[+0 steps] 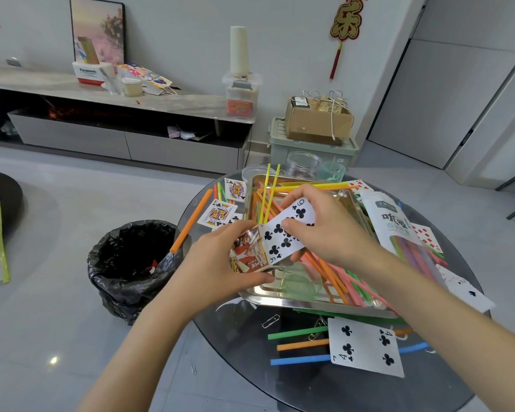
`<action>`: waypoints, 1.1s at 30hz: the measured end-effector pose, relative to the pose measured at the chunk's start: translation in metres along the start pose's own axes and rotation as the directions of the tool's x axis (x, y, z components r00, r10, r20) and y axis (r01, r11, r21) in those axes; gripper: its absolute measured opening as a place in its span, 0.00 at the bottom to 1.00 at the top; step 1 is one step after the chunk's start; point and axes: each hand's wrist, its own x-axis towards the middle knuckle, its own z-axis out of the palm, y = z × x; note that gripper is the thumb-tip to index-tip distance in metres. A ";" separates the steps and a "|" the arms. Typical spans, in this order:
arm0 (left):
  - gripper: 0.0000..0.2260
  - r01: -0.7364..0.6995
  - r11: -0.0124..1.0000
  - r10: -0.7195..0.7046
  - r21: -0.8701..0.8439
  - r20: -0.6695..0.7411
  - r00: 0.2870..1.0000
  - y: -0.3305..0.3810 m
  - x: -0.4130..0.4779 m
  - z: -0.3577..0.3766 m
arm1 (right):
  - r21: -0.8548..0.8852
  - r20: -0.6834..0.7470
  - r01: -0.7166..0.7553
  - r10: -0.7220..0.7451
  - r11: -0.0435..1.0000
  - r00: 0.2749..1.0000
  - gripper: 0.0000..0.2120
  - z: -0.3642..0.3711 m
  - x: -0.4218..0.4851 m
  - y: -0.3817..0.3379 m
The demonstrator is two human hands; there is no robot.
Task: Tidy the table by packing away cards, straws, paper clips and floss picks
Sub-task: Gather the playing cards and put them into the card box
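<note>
Right grip (324,224) is pinching nine of clubs (283,233), long axis pointing down-left at card box (249,251), which left grip (220,257) is clasping.

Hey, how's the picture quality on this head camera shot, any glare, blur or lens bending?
Head view: even indoor light, soft shadows; one glare spot on the floor; the metal tray shows reflections; wide-angle bending makes the door at right lean; the nine of clubs pinched by the right hand and the card box in the left hand are sharp.
</note>
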 end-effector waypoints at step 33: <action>0.12 0.273 0.957 -0.288 -0.093 -0.338 0.896 -0.062 -0.037 -0.050 | -0.624 0.442 0.407 -0.128 0.668 0.888 0.33 0.120 0.038 0.006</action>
